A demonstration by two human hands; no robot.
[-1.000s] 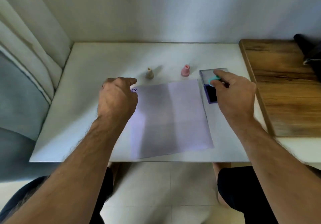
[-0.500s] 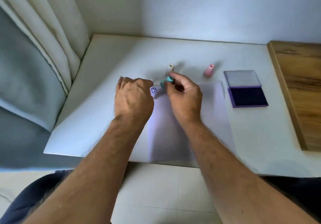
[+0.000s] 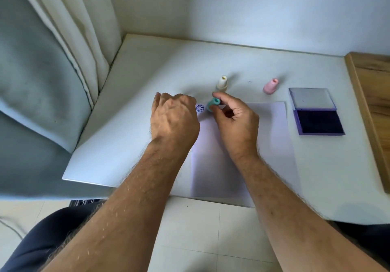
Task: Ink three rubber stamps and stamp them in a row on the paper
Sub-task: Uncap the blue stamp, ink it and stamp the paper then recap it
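Observation:
A white sheet of paper (image 3: 272,136) lies on the white table (image 3: 130,136). One blue smiley print (image 3: 199,108) shows at its top left corner. My right hand (image 3: 234,122) grips a teal stamp (image 3: 213,104), tilted, just right of the print at the paper's top edge. My left hand (image 3: 174,120) rests as a loose fist on the paper's left edge, holding nothing visible. A cream stamp (image 3: 222,83) and a pink stamp (image 3: 270,86) stand upright behind the paper. The open purple ink pad (image 3: 318,122) lies to the right.
A wooden surface (image 3: 373,103) adjoins the table on the right. Curtains (image 3: 69,46) and grey fabric (image 3: 31,94) hang at the left. A wall runs along the back. My knees and a tiled floor show below the table's front edge.
My right hand carried the teal stamp from the ink pad leftward to the paper's top edge beside the smiley print. The left hand stayed on the paper. The camera turned left.

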